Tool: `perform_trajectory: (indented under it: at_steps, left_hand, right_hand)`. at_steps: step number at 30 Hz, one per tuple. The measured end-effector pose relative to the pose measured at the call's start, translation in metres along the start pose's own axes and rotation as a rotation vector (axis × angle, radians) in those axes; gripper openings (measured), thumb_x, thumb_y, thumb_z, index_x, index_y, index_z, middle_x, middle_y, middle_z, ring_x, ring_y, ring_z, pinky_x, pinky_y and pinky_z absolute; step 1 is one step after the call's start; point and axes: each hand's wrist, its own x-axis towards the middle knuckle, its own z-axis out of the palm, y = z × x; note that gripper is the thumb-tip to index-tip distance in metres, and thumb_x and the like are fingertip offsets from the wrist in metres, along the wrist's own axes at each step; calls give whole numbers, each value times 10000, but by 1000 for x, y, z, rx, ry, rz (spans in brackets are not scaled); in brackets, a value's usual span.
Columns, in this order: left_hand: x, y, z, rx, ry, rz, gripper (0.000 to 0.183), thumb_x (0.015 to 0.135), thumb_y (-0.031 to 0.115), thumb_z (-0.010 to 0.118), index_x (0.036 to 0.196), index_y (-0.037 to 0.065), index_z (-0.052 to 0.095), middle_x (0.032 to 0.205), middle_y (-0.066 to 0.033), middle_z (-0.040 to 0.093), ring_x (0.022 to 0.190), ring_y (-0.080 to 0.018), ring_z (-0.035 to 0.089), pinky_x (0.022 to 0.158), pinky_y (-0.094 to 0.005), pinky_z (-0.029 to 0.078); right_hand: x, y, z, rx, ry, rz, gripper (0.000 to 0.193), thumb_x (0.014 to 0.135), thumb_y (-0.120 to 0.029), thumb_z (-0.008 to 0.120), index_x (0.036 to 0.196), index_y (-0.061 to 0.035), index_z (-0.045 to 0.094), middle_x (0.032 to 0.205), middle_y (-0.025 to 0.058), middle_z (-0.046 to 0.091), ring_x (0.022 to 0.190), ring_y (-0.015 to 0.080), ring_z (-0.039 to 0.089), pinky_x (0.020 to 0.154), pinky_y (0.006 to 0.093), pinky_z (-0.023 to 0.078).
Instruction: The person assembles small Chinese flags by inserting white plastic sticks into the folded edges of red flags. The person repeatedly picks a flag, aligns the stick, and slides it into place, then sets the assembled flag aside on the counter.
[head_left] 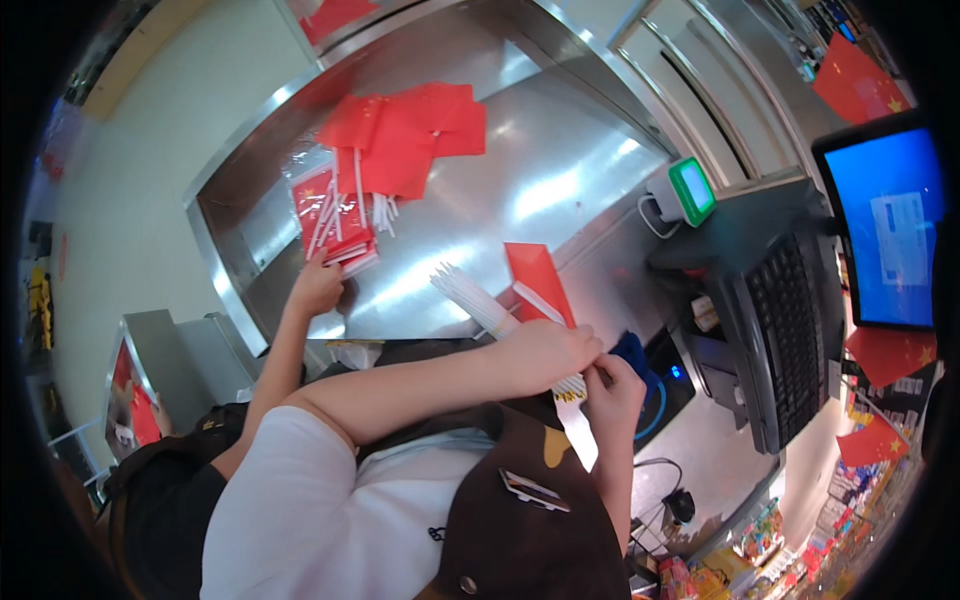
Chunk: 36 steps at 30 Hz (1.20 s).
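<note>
My left hand (555, 350) is closed, with a small red paper flag (540, 278) sticking out past its knuckles. Fingers pinched, my right hand (617, 388) meets the left fingertips; whatever lies between them is too small to make out. A bundle of thin white sticks (468, 292) runs slantwise beneath my left hand. Its printed white and yellow wrapper end (575, 425) comes out below, between my forearms. Whether the left hand also grips the bundle is hidden.
A co-worker's hand (318, 287) touches a plastic-wrapped pack of red flags (316, 205) in the metal counter tray (560, 130). More red flags (400, 150) lie piled there. At the right stand a green-framed device (691, 190), a keyboard (790, 330) and a blue-screened monitor (895, 225).
</note>
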Motion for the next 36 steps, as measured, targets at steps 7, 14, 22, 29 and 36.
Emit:
perform_trajectory:
  at_steps: [7,14,22,29,36]
  left_hand:
    - [2,-9,-1,34,-39,55,144,802,91,540,938,45,540,854,-103,575,764,-280,645,616,-378,520]
    - [0,-14,3,11,-26,-16,141,786,67,573,920,26,576,865,-133,595,789,-304,653,652,-387,533]
    - [-11,-63,-69,-75,475,-260,112,844,88,567,935,36,605,895,-139,627,803,-334,627,683,-394,497]
    - [-16,-81,-32,-307,704,-364,117,865,82,586,969,37,617,921,-127,641,811,-319,630,692,-360,502]
    - [-16,-91,60,-362,519,-352,116,872,114,600,964,45,615,913,-132,638,836,-320,625,715,-365,498]
  right_hand:
    - [2,7,3,92,70,122,105,781,-43,715,843,38,691,763,119,679,657,155,652,620,251,493]
    - [1,13,3,86,-35,15,150,816,-74,696,930,22,682,875,141,674,751,217,661,682,279,502]
    - [1,51,25,-347,-145,-251,270,753,-127,713,1006,-43,671,993,110,632,953,306,575,833,371,467]
    - [-1,75,48,-331,-208,-271,121,785,-91,655,870,-43,583,865,120,589,851,328,575,730,404,469]
    - [-5,79,46,-393,-122,-332,75,838,-82,587,906,-49,591,847,127,580,822,325,560,733,411,456]
